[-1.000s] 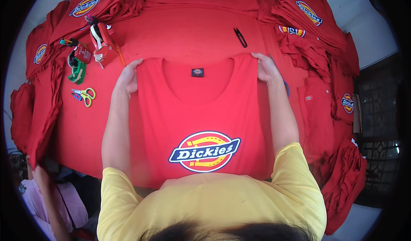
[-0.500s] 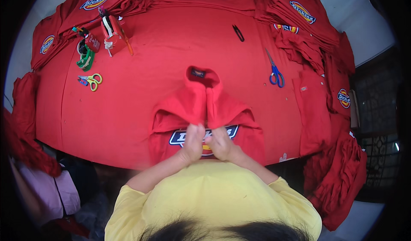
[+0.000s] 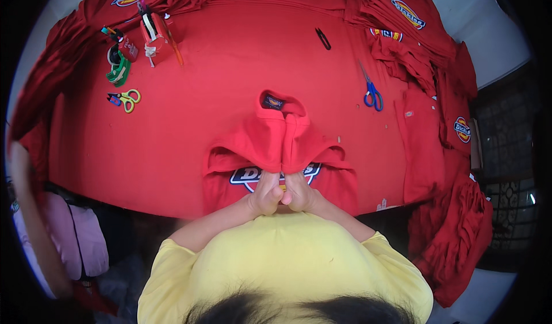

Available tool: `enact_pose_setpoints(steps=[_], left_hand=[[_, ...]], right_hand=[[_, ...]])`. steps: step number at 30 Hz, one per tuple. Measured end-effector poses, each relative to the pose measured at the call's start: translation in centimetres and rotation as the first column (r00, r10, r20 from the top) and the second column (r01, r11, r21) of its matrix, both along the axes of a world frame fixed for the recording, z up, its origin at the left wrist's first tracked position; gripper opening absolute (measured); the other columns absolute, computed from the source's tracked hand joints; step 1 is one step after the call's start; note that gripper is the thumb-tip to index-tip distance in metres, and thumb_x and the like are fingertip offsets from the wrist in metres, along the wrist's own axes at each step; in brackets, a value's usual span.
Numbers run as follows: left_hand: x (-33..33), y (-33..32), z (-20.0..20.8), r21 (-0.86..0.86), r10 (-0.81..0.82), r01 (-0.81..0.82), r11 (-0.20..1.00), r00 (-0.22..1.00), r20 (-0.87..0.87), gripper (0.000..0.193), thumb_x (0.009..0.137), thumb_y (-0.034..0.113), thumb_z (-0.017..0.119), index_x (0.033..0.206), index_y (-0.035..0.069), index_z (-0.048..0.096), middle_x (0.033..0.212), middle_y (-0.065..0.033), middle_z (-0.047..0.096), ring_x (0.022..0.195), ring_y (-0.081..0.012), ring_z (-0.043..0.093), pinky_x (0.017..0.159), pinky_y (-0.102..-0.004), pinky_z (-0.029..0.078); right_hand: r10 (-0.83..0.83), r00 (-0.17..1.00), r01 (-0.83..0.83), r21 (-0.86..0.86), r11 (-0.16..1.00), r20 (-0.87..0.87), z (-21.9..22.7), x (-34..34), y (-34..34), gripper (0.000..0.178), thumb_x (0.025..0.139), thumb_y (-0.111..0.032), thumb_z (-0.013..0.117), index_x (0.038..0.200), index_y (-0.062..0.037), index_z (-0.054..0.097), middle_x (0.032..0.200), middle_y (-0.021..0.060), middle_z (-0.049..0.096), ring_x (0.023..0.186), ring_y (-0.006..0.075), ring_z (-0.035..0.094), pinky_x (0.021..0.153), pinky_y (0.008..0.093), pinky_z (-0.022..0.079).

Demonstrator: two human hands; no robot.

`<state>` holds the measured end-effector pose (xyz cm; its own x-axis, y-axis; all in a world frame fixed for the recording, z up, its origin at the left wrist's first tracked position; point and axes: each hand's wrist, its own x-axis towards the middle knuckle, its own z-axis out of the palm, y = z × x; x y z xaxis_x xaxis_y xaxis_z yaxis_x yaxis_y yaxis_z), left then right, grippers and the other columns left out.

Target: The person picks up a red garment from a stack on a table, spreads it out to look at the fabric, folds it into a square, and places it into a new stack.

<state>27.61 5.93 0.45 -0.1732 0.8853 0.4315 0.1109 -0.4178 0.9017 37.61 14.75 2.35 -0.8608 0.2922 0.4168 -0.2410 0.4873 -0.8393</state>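
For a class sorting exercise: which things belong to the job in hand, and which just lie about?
In use:
- red cloth shirt with dark neck label
- left hand, right hand, touching it

Apparently lying about:
- blue-handled metal scissors
- yellow-handled scissors
- slim black snips
- green plastic tape dispenser

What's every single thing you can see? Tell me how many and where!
table: 1, red-covered, middle
front shirt: 1, red, front middle
other shirts: many, red, around table edges
yellow scissors: 1, yellow-handled, left
blue scissors: 1, blue-handled, right
snips: 1, black, far middle
green tape dispenser: 1, green, left
red tape dispenser: 1, red, far left
co-worker: 1, pinkish clothes, lower left
grille: 1, dark, far right
yellow top: 1, yellow, bottom
left grip: 1, bare, at front shirt, fingers hidden
right grip: 1, bare, beside left grip
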Motion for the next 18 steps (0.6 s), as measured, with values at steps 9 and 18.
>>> enact_pose_setpoints(steps=[9, 18], left_hand=[[-9.8, -2.4, 0.7, -0.322, 0.505, -0.39, 0.863, 0.688, 0.521, 0.037, 0.1, 0.031, 0.045, 0.113, 0.0, 0.059, 0.107, -0.0072, 0.064, 0.093, -0.015, 0.061, 0.085, -0.0306, 0.048], [-14.9, -7.0, -3.9, -0.261, 0.767, -0.756, 0.6, 0.636, -0.083, 0.031, 0.098, 0.023, 0.05, 0.096, -0.005, 0.065, 0.08, -0.0017, 0.064, 0.073, -0.0058, 0.052, 0.067, -0.022, 0.043]], right_hand=[[-0.301, 0.951, -0.042, -0.995, 0.093, -0.068, -0.4, 3.7, 9.1, 0.034, 0.098, -0.037, 0.046, 0.091, -0.0065, 0.058, 0.09, 0.0064, 0.064, 0.09, 0.0204, 0.063, 0.086, 0.04, 0.05], [-0.722, 0.678, 0.596, -0.675, 0.434, 0.135, -5.2, 9.8, 13.7, 0.022, 0.095, -0.022, 0.056, 0.076, -0.0123, 0.052, 0.074, -0.0069, 0.048, 0.071, 0.0027, 0.043, 0.068, 0.0214, 0.037]])
